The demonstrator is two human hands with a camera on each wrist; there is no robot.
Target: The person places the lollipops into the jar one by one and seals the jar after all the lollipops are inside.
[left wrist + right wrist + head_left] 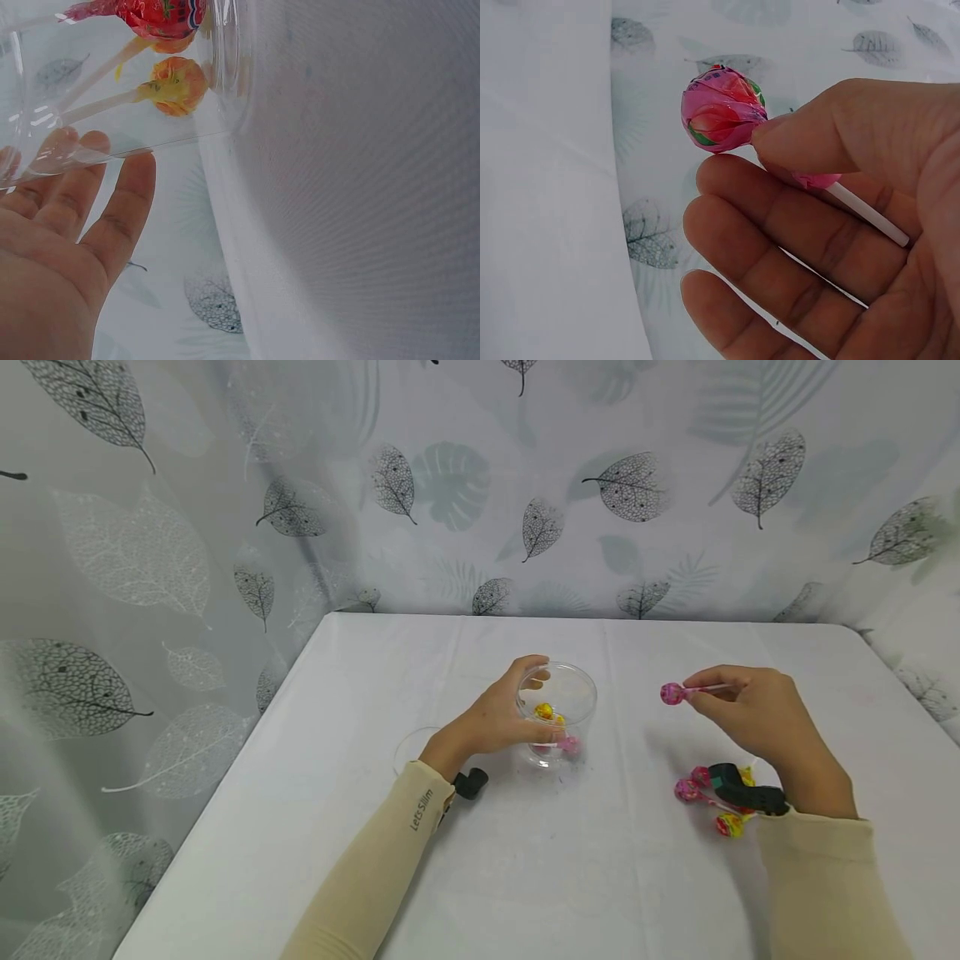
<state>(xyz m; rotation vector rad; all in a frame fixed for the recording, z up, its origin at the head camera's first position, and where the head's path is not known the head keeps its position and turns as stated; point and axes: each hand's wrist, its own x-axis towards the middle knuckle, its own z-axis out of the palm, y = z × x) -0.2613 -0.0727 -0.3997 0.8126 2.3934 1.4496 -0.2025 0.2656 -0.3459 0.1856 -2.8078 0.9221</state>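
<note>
My left hand (491,718) grips, thumb (531,731) opposite curved fingers (124,211); my right hand (757,710) pinches with thumb (817,139), lower fingers (739,251) bent. Forearms (375,868) forward.

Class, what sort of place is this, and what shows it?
Possibly a tabletop recording spot: a white-covered table, leaf-print curtains behind and beside it, and a black wrist-worn device.

Jar (582,703) is seen as clear, glossy, smooth plastic. Lollipop wrapper (718,112) is made of shiny, crinkled film; stick (871,216) is finished smooth. Table covering (540,877) is seen as matt, cloth-like; sleeves (821,885) are made of matt fabric.
</note>
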